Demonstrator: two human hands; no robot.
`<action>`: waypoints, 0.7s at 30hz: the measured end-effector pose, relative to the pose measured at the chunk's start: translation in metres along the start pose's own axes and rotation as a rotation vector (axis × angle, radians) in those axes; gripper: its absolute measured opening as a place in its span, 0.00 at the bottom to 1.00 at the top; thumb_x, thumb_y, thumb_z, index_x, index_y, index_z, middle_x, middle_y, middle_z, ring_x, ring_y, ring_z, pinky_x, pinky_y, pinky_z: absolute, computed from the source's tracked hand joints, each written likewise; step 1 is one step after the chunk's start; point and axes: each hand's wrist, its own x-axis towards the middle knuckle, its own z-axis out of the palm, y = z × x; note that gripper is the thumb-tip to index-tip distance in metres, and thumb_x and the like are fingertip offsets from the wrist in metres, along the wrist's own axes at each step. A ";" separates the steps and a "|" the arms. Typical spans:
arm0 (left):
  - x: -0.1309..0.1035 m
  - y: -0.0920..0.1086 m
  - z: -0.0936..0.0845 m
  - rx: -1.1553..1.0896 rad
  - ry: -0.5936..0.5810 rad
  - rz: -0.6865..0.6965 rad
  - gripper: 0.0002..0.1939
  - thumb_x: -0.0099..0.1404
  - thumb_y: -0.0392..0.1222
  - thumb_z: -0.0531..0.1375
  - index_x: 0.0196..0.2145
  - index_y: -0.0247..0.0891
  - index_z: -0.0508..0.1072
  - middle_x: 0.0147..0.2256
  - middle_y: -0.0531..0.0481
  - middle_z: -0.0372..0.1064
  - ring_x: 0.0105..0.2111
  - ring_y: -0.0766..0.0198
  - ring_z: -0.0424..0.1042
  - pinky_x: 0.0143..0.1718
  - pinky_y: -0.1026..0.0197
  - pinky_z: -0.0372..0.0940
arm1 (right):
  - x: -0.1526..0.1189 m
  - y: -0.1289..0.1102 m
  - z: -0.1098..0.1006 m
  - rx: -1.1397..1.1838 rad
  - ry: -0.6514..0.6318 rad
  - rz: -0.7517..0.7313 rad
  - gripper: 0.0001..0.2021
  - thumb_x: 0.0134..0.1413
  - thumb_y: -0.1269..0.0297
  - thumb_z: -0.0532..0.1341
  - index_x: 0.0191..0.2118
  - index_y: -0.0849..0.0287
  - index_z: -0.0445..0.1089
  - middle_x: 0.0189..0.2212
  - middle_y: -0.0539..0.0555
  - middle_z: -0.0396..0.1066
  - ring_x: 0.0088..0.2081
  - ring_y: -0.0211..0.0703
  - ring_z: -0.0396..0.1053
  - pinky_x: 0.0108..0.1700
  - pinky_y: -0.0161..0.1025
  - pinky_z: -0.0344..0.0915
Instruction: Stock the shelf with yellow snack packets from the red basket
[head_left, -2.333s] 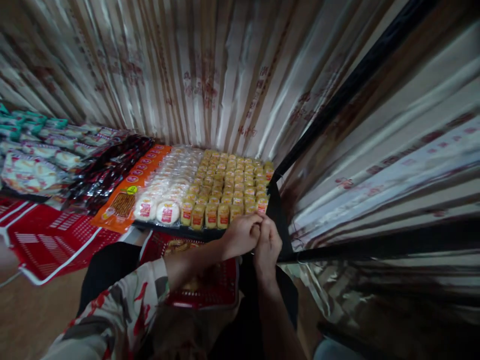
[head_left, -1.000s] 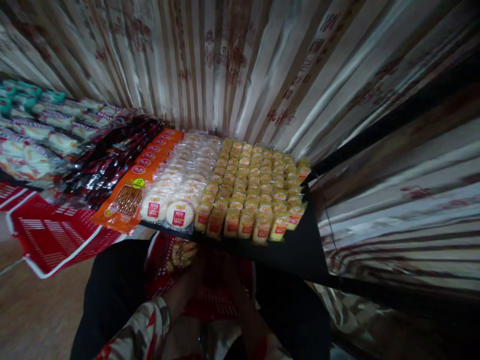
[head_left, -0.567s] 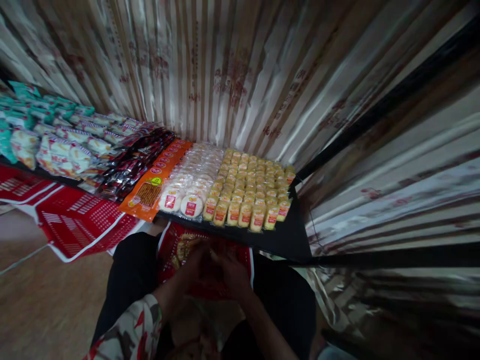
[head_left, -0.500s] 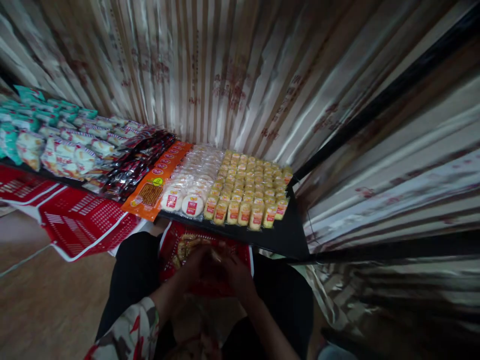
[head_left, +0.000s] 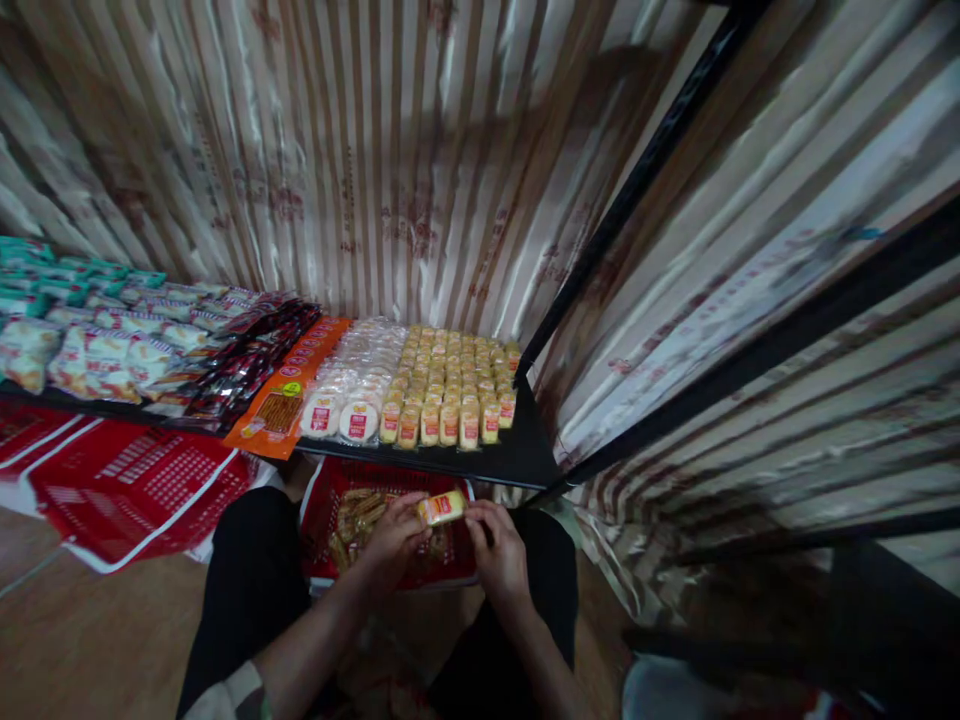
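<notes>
Between my hands, above a red basket (head_left: 313, 500), is a small wrapped snack (head_left: 442, 508) in yellow with a red and white label. My left hand (head_left: 396, 535) pinches its left end, and the fingers of my right hand (head_left: 496, 548) are closed on its right end. Inside the basket lie several more wrapped yellowish snacks (head_left: 358, 515), partly hidden by my left hand. Just beyond, rows of similar yellow snacks (head_left: 448, 400) stand upright on a black shelf (head_left: 525, 440).
Round white crackers in clear wrap (head_left: 358, 422), an orange snack bag (head_left: 276, 410), dark red packets (head_left: 225, 370) and white packets (head_left: 120, 350) line the shelf leftward. Another red basket (head_left: 135, 490) is at the lower left. Black poles (head_left: 637, 180) and striped sheeting (head_left: 337, 150) stand behind.
My hands, low over the basket and blurred before, now hold the yellow snack plainly in sight with its label facing up. The camera view has shifted, so the shelf sits further left.
</notes>
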 end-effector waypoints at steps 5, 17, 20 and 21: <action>-0.003 0.014 0.018 -0.094 -0.010 0.056 0.25 0.39 0.29 0.63 0.39 0.37 0.69 0.37 0.50 0.72 0.35 0.65 0.72 0.36 0.66 0.64 | 0.002 -0.011 -0.013 0.103 0.032 0.059 0.11 0.55 0.57 0.55 0.33 0.57 0.69 0.35 0.56 0.69 0.38 0.43 0.69 0.41 0.39 0.67; 0.036 0.072 0.054 0.462 -0.389 0.149 0.26 0.46 0.29 0.61 0.46 0.36 0.69 0.47 0.44 0.68 0.38 0.65 0.69 0.39 0.64 0.63 | 0.013 -0.001 -0.009 0.489 -0.004 0.363 0.23 0.46 0.55 0.61 0.50 0.57 0.64 0.36 0.53 0.68 0.26 0.35 0.68 0.29 0.34 0.69; 0.050 0.079 0.070 0.661 -0.403 0.201 0.24 0.49 0.28 0.58 0.46 0.36 0.69 0.43 0.49 0.70 0.34 0.68 0.68 0.37 0.66 0.62 | 0.020 0.001 -0.014 0.419 -0.030 0.296 0.17 0.49 0.56 0.59 0.45 0.57 0.70 0.36 0.54 0.70 0.30 0.38 0.70 0.32 0.35 0.70; 0.054 0.081 0.076 0.711 -0.410 0.221 0.23 0.50 0.27 0.57 0.45 0.35 0.70 0.40 0.50 0.70 0.33 0.69 0.68 0.37 0.66 0.62 | 0.025 0.002 -0.016 0.384 -0.025 0.268 0.16 0.50 0.56 0.58 0.44 0.57 0.71 0.36 0.54 0.71 0.31 0.39 0.71 0.33 0.35 0.70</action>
